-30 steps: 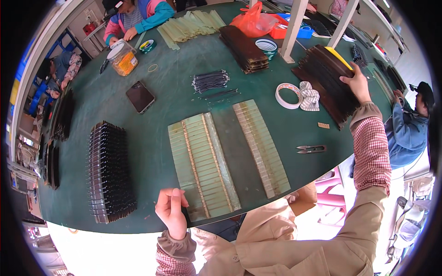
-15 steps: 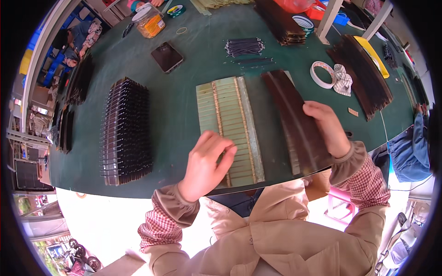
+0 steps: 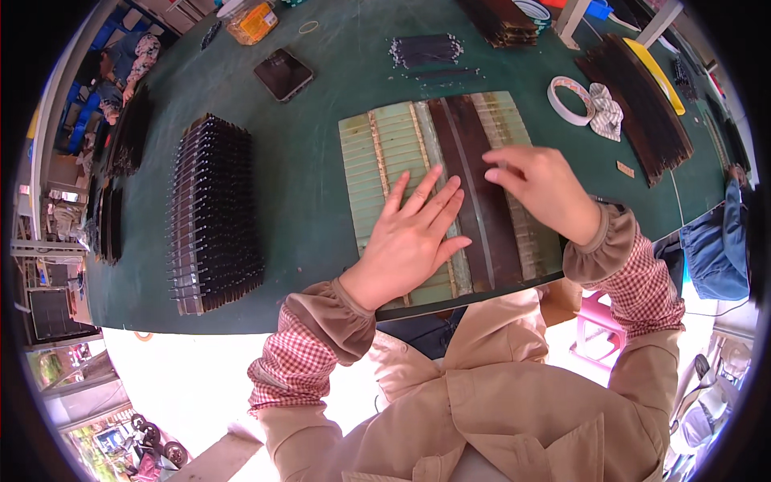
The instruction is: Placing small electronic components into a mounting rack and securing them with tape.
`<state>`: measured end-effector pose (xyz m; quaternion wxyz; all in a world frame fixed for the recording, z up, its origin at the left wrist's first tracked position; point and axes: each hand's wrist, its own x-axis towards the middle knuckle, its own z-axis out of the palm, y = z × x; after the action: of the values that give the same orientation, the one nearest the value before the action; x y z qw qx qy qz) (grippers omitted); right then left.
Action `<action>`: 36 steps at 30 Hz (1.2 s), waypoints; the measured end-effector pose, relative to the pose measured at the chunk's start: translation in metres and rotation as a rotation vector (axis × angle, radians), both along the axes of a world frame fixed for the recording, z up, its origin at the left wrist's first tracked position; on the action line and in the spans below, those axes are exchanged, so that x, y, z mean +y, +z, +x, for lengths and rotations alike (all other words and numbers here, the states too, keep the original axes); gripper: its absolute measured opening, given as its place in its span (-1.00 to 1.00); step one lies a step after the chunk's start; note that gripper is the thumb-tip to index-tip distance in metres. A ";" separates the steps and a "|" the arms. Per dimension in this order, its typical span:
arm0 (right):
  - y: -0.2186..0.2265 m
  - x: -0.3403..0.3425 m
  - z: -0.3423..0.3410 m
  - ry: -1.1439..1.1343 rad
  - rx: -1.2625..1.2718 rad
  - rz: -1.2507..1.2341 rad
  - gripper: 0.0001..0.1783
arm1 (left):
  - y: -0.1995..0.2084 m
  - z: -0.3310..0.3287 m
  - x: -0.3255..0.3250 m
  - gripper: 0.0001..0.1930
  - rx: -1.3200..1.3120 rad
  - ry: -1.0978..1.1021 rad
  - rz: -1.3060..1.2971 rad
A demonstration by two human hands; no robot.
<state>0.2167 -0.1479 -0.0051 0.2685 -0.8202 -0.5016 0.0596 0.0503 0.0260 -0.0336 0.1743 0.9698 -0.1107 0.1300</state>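
A pale green ribbed board [image 3: 357, 153] with raised lengthwise strips lies in front of me at the table's near edge. On it rests a dark brown sheet [image 3: 490, 233] with a lighter stripe running down its length. My left hand [image 3: 405, 237] is open, its spread fingers flat over the board, the fingertips reaching the sheet's left side. Above the sheet's right side hovers my right hand [image 3: 550, 189], its fingers bent and its thumb and forefinger slightly apart. Nothing shows between them.
A tall stack of brown strips with dark pins [image 3: 213, 217] stands left on the green table [image 3: 305, 209]. Beyond are a phone [image 3: 283, 74], dark thin sticks [image 3: 426, 50] and a plastic jar [image 3: 249, 22]. A tape roll [image 3: 570, 101] and brown sheets [image 3: 634, 104] lie right.
The brown sheet has come left from my right hand onto the board and lies flat. My left hand has spread out and pressed down; my right hand has let go of the sheet.
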 end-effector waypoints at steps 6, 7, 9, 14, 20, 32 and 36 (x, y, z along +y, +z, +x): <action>0.017 -0.042 0.006 0.091 -0.114 0.135 -0.72 | -0.001 0.000 0.003 -0.47 0.006 0.024 0.028; 0.017 -0.057 0.006 0.063 -0.148 0.124 -0.69 | -0.002 0.000 0.004 -0.47 0.008 0.029 0.023; 0.014 -0.096 0.006 -0.044 -0.186 0.100 -0.67 | -0.002 0.002 0.005 -0.47 0.002 0.036 0.017; -0.014 -0.148 0.004 -0.297 -0.134 0.079 -0.58 | -0.001 0.003 0.002 -0.48 0.030 0.003 -0.076; -0.026 -0.127 0.051 -0.306 -0.187 0.056 -0.58 | 0.001 0.001 0.001 -0.48 0.071 -0.035 -0.104; -0.042 -0.060 0.156 -0.253 -0.544 -0.031 -0.60 | 0.004 0.002 0.002 -0.51 0.043 -0.036 -0.136; -0.029 -0.033 0.167 -0.221 -0.618 0.002 -0.57 | 0.004 0.002 0.004 -0.54 0.010 -0.037 -0.157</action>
<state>0.3832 -0.1810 -0.0338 0.1091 -0.8487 -0.4673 -0.2224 0.0522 0.0296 -0.0291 0.2529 0.9515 -0.1170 0.1302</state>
